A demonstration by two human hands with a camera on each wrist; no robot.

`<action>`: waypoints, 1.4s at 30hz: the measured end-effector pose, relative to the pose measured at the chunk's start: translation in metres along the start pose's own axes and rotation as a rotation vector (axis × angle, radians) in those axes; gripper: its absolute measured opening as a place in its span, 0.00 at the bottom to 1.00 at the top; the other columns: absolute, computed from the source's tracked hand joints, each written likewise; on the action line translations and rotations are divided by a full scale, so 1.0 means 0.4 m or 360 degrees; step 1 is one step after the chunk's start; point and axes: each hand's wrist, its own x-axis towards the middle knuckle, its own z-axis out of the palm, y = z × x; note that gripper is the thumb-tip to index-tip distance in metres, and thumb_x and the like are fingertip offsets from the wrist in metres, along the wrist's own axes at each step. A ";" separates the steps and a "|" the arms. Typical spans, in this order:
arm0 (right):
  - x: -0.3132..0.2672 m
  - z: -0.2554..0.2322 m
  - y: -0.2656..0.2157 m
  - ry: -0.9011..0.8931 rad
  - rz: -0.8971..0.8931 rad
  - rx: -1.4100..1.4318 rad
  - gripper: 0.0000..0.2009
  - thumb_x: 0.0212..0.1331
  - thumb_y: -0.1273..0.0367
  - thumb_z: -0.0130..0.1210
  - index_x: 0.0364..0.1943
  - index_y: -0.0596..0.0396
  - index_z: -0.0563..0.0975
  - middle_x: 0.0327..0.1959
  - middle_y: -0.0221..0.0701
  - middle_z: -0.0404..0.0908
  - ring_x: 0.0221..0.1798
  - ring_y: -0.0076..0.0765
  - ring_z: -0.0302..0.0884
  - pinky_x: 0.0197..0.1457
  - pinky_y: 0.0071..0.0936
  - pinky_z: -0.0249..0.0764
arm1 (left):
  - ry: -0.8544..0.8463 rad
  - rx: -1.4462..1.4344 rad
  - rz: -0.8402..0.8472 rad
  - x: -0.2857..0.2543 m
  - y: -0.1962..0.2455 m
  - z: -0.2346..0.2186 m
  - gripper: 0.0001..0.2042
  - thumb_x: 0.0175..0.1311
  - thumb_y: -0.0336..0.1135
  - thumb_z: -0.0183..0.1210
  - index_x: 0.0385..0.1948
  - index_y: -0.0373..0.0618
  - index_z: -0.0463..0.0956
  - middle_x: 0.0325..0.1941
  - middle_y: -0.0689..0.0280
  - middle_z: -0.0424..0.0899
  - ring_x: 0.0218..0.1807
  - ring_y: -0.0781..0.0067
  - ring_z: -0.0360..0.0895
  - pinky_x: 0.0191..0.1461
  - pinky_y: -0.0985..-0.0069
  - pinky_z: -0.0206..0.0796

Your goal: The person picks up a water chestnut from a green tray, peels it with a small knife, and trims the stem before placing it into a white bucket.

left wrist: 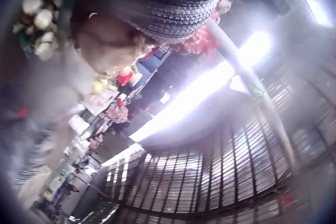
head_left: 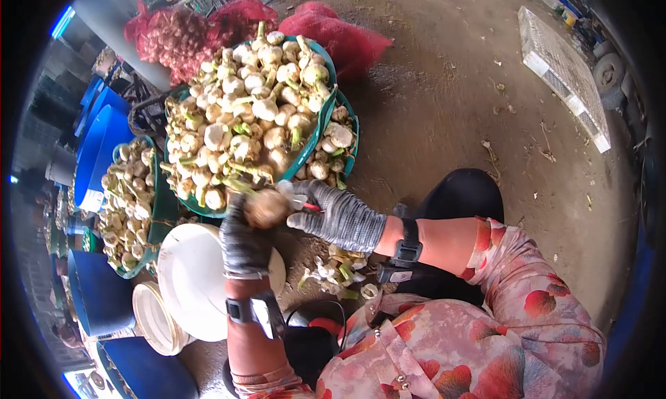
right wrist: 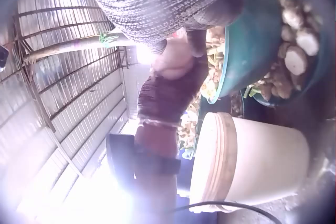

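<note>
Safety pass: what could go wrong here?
1. The small red-and-white tool, possibly a knife (blurred), in the grey-gloved right hand is near the grey-gloved left hand holding a round brownish garlic bulb; a slip might cut that hand.
2. Pale round garlic bulbs pile above the rim of the round teal tub; a bump could roll some out.

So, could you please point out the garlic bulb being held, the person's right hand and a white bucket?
Garlic bulb [head_left: 266, 209]: head view, middle of its rounded body.
Right hand [head_left: 340, 216]: head view, middle of the hand.
White bucket [right wrist: 270, 158]: right wrist view, outer side wall.
</note>
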 end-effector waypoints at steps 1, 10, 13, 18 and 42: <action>-0.013 0.000 -0.042 -0.0050 0.0038 -0.0123 0.27 0.62 0.56 0.63 0.59 0.59 0.72 0.49 0.45 0.83 0.52 0.48 0.82 0.57 0.36 0.76 | 0.0067 0.0064 -0.0030 -0.028 -0.049 -0.026 0.20 0.70 0.43 0.53 0.55 0.36 0.74 0.54 0.54 0.82 0.55 0.58 0.80 0.64 0.65 0.69; -0.084 0.054 -0.017 -0.0461 0.0414 -0.0255 0.17 0.62 0.58 0.63 0.42 0.58 0.76 0.34 0.40 0.82 0.37 0.41 0.80 0.45 0.35 0.76 | 0.0102 0.0094 0.0037 -0.244 -0.110 -0.059 0.23 0.68 0.46 0.57 0.57 0.42 0.68 0.51 0.57 0.79 0.51 0.60 0.78 0.56 0.61 0.71; -0.046 0.016 -0.079 -0.0804 0.0502 -0.0230 0.15 0.66 0.57 0.59 0.43 0.55 0.77 0.34 0.34 0.83 0.38 0.38 0.82 0.45 0.33 0.77 | 0.0320 -0.0102 0.0125 -0.257 -0.099 -0.091 0.27 0.70 0.58 0.53 0.58 0.45 0.67 0.50 0.57 0.79 0.47 0.61 0.79 0.45 0.64 0.75; -0.037 -0.017 -0.052 -0.0749 0.0369 -0.1343 0.15 0.68 0.61 0.53 0.54 0.52 0.76 0.44 0.42 0.84 0.45 0.50 0.84 0.48 0.41 0.80 | 0.0169 -0.0234 -0.0063 -0.295 -0.096 -0.098 0.30 0.71 0.61 0.50 0.58 0.42 0.66 0.50 0.58 0.76 0.46 0.61 0.76 0.41 0.69 0.70; -0.099 0.016 -0.091 -0.1419 0.0128 -0.1053 0.11 0.68 0.62 0.50 0.43 0.54 0.78 0.32 0.46 0.83 0.36 0.56 0.81 0.40 0.47 0.77 | 0.0310 0.0251 -0.0500 -0.310 -0.175 -0.104 0.24 0.65 0.60 0.57 0.43 0.46 0.76 0.24 0.65 0.78 0.23 0.72 0.74 0.22 0.76 0.65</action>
